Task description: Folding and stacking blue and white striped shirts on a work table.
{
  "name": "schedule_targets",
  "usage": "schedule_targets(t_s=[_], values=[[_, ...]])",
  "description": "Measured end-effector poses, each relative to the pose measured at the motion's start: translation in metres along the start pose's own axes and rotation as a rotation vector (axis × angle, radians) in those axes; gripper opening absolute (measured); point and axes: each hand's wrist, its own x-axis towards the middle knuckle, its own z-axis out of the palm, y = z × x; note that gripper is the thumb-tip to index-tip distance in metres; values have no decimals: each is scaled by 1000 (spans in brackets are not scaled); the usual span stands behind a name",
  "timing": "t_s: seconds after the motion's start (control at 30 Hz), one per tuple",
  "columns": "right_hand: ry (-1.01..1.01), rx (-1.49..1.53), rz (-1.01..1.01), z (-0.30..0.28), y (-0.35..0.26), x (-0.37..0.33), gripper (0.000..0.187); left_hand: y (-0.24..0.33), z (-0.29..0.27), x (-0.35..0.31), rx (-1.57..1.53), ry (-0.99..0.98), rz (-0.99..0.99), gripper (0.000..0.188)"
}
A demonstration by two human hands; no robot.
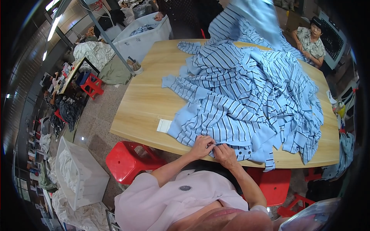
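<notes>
A light-blue knit garment with dark stripes [216, 123] lies at the near edge of the table, part of a big heap of the same kind. My left hand [202, 147] is closed in a pinch on its lower edge. Close beside it, my right hand [226, 154] has its fingers closed on the same edge, just left of a strip with dark buttons [243, 153]. Whatever small detail lies between the fingertips is hidden. Left of the garment, a white paper card [164, 125] rests on the wood.
The pale wooden table [142, 104] carries the garment heap [262, 84]. Red stools [124, 161] stand under its near side. To the left is a white bin of cloth [83, 173]. A seated person [311, 42] is at the far right; another stands behind the table, near a large white tub [144, 38].
</notes>
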Motion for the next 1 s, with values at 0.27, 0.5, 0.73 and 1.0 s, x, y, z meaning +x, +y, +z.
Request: schedule_targets(t_s=[0.27, 0.5, 0.73, 1.0], values=[[5, -8, -82, -2, 0, -1, 19, 4, -13, 7, 34, -132, 0, 11], [17, -22, -110, -5, -2, 1, 22, 5, -25, 15, 92, -307, 52, 15], [-33, -70, -70, -16, -4, 3, 28, -5, -32, 15, -15, -333, 98, 17], [-89, 37, -41, 1, 10, -7, 25, -2, -37, 16, -62, -313, 107, 17]])
